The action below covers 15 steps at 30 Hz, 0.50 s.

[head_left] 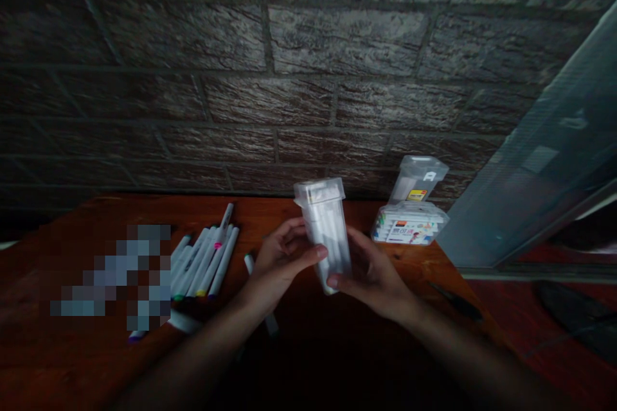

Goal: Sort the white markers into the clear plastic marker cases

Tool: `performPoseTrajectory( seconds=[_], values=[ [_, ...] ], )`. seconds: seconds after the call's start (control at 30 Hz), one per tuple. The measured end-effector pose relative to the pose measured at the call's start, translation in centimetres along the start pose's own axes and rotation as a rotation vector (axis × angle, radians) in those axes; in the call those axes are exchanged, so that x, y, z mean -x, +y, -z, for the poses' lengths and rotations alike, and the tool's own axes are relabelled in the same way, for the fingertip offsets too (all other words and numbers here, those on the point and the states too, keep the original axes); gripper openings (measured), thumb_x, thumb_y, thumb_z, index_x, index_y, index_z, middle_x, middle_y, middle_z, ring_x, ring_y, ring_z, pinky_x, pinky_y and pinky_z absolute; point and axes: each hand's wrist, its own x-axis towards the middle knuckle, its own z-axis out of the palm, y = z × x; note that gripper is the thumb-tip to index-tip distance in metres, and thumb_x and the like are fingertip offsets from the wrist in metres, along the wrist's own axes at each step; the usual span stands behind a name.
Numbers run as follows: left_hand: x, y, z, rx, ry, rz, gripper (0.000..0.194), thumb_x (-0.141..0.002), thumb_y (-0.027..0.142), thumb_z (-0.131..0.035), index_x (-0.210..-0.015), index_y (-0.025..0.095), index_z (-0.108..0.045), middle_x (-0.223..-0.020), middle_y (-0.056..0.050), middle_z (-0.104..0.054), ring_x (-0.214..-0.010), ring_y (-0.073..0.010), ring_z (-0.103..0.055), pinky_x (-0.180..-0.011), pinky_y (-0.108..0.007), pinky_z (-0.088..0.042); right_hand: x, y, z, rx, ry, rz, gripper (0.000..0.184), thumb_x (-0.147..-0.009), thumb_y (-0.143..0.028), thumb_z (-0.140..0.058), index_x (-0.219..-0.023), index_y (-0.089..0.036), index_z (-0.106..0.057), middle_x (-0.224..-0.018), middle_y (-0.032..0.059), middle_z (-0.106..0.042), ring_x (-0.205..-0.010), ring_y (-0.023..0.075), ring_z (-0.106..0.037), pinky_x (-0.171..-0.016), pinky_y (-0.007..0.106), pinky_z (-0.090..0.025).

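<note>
Together, the left hand (pixel 282 257) and right hand (pixel 378 276) clasp a clear lidded case (pixel 332 221) from both sides, over the tabletop (pixel 265 212), white markers (pixel 223 262) lying left of it.

Left hand (pixel 279 260) and right hand (pixel 376 276) face inward, thumbs (pixel 314 255) in front, fingers (pixel 290 229) apparently curled.

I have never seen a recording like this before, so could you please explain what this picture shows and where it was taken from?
There is no machine here: a camera worn on a person's head looks forward and down. Their bare left hand and right hand together hold a clear plastic container with pale sticks inside. On the wooden table, loose markers lie to the left, while a printed case and a second clear container are to the right.
</note>
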Motion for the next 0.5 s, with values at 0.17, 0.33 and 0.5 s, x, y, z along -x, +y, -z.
performPoseTrajectory(
  seconds=[0.17,0.33,0.5],
  values=[
    [0.1,0.3,0.1,0.000,-0.026,0.019,0.044,-0.075,0.028,-0.093,-0.114,0.019,-0.074,-0.112,-0.008,-0.079,-0.102,-0.0225,-0.074,-0.091,-0.033,-0.058,-0.1,-0.4,0.0,-0.013,0.016,-0.038,0.078,-0.078,-0.029,-0.092,-0.147,-0.032,-0.056,-0.145,0.0077,-0.067,-0.131,0.0307,-0.064,-0.113,0.052,-0.050],
    [-0.1,0.2,0.4,0.053,0.020,0.072,0.030,-0.086,0.039,-0.085,-0.108,0.021,-0.076,-0.105,-0.007,-0.078,-0.094,-0.0209,-0.073,-0.083,-0.033,-0.060,-0.4,-1.4,0.1,-0.064,-0.026,-0.048,0.069,-0.079,-0.033,-0.091,-0.141,-0.030,-0.060,-0.143,0.0086,-0.068,-0.130,0.0323,-0.064,-0.111,0.055,-0.051],
    [-0.2,-0.1,0.4,0.099,-0.071,0.117,0.030,-0.091,0.041,-0.079,-0.110,0.019,-0.078,-0.108,-0.010,-0.080,-0.095,-0.0223,-0.074,-0.082,-0.033,-0.060,-0.1,-1.7,0.2,-0.137,-0.105,-0.118,0.066,-0.087,-0.033,-0.084,-0.147,-0.033,-0.056,-0.136,0.0072,-0.072,-0.123,0.0309,-0.069,-0.103,0.052,-0.057]
  ],
)
